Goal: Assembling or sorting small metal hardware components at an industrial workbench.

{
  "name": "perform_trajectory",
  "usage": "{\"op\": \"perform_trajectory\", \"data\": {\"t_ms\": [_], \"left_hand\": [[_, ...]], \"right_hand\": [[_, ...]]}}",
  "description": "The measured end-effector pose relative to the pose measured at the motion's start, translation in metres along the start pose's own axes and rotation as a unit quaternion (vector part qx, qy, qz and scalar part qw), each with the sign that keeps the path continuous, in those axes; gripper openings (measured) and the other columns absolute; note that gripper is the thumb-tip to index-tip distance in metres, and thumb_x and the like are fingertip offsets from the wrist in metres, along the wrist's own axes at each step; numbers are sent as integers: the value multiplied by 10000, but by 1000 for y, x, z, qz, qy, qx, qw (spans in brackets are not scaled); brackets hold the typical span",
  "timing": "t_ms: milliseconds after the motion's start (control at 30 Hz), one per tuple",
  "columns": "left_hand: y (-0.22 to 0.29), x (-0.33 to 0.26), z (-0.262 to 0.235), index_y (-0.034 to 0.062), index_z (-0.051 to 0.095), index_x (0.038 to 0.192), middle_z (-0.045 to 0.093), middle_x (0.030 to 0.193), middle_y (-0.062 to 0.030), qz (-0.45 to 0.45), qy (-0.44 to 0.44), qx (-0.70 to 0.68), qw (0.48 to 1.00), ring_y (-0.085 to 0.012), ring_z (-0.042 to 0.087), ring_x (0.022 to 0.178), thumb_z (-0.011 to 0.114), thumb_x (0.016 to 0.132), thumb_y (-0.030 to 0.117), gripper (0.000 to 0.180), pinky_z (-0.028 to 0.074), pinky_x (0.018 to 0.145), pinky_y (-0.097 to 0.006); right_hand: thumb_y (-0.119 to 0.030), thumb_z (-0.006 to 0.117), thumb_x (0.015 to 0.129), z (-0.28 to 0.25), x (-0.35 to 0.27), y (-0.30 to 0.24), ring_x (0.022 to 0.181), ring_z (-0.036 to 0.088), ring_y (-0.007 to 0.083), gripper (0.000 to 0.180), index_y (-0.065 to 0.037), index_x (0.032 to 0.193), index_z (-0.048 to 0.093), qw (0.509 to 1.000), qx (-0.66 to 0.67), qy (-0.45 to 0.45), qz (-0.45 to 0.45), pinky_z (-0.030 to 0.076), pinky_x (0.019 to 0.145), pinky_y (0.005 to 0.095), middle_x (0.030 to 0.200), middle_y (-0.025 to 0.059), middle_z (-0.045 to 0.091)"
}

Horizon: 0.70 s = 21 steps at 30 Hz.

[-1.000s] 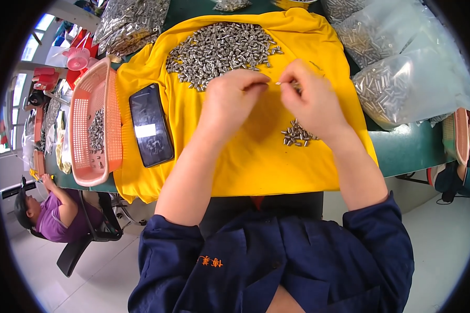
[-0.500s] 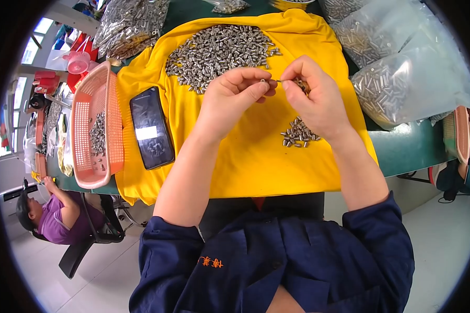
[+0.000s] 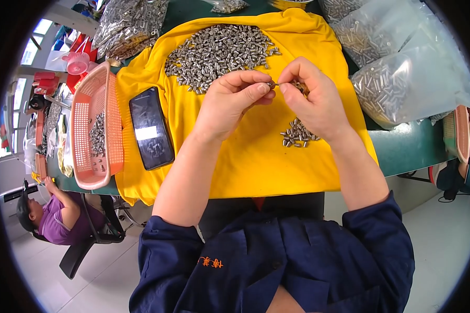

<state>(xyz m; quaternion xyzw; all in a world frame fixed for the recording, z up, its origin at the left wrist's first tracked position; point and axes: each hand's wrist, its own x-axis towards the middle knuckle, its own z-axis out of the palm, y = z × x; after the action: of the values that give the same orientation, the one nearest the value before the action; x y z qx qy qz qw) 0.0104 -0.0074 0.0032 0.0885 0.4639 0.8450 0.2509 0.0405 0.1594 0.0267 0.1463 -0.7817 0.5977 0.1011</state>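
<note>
the left hand (image 3: 234, 101) and right hand (image 3: 312, 96) meet just above the yellow cloth (image 3: 256, 156), fingertips almost touching. the left thumb and forefinger are pinched narrow on a small metal part (image 3: 271, 84). the right fingers are pinched narrow too, on a thin pin (image 3: 283, 83) that points into that part; more small pieces seem tucked in the right palm, but that is too small to tell for sure.

on the cloth, beyond the hands, lies a big heap (image 3: 216, 52) of silvery parts. a small pile (image 3: 296, 133) lies on the cloth under the right wrist. a black phone (image 3: 150, 128) lies on the cloth's left side, screen up. just left of the cloth stands an orange basket (image 3: 83, 104) with a few parts inside. right of the cloth sit clear bags (image 3: 397, 78) full of parts, on the green table (image 3: 407, 151). more bags (image 3: 130, 23) lie beyond the cloth's left corner. well left of the cloth, another person (image 3: 47, 216) sits on a chair.
</note>
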Motion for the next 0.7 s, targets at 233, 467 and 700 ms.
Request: {"op": "perform_trajectory", "data": {"t_ms": [233,467,700], "left_hand": [[-3,0,0,-13,593,916,612,845,-75,27,-6,29,999,-147,593,761,573,801,20,121,490,715,-253],[-1,1,5,-26,601,893,623,835,-79,50,33,160,985,-132,599,762,598,774,-4,121,488,710,-232],[-1,0,5,-26,590,899,622,835,-79,44,26,153,987,-129,599,757,602,772,0,130,489,706,-228]], "right_hand": [[-62,523,736,1,0,-3,539,476,134,69,-28,785,488,1000,-24,-12,-2,388,501,250,633,59,505],[-56,526,725,3,-4,-4,510,493,216,69,-38,773,479,990,-142,-10,-22,389,491,291,594,108,501],[-68,530,729,3,-1,-5,533,501,223,84,-32,775,470,996,-84,-12,2,392,498,302,618,106,507]]}}
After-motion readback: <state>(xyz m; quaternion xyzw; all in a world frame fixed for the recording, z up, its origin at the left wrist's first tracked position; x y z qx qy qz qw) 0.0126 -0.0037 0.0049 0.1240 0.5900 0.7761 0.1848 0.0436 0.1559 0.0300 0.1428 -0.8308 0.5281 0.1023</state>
